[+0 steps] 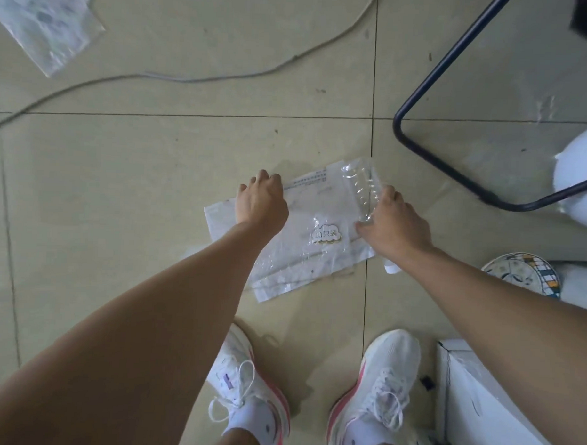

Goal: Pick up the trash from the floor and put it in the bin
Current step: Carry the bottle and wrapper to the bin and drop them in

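Left grip (261, 201) curled on the far-left edge of a clear plastic packaging bag (295, 235) flat on the tiled floor (137, 183). Right grip (393, 224) clamps a crushed clear plastic bottle (361, 188) lying across the bag's right end.

Lighting is dim and even, with a slight greenish cast. Soft, faint shadows lie under the shoes (376, 388) on the tiled floor (137, 190). Small glints show on the clear plastic wrapper (313, 236). Wide-angle distortion bends the edges; top corners are smeared and blurred.
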{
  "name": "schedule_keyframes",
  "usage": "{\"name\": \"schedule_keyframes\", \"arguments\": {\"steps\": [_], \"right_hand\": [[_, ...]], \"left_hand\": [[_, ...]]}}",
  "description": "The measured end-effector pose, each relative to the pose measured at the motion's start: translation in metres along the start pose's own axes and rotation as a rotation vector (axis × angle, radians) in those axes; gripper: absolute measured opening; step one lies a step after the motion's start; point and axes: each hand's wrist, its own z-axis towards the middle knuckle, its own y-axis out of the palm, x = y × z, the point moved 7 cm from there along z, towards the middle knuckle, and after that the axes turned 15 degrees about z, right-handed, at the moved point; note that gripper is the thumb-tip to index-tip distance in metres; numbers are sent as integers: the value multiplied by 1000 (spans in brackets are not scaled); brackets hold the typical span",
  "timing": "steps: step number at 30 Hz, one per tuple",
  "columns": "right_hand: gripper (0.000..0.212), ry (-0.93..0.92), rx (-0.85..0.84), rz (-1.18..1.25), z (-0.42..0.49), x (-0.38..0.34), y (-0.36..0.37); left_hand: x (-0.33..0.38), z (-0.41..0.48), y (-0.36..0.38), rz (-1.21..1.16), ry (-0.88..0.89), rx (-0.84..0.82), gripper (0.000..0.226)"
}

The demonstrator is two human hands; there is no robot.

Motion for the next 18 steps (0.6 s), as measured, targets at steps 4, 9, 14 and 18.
{"name": "schedule_keyframes", "arguments": {"steps": [4,9,14,18], "right_hand": [[66,-90,2,-1,-35,-63,-64],[73,-168,0,39,-95,-170,-171],[70,-263,0,18,-177,-305,-290],[79,-360,-12,-35,-266,-425,-372]], "left_hand": [[-28,-36,-71,-132,-44,-45,30],[-72,-95,-207,-357,-17,22,59],[-157,-169,-353,-572,-99,66,50],[-240,-251,-462,-691,-231,74,45]]}}
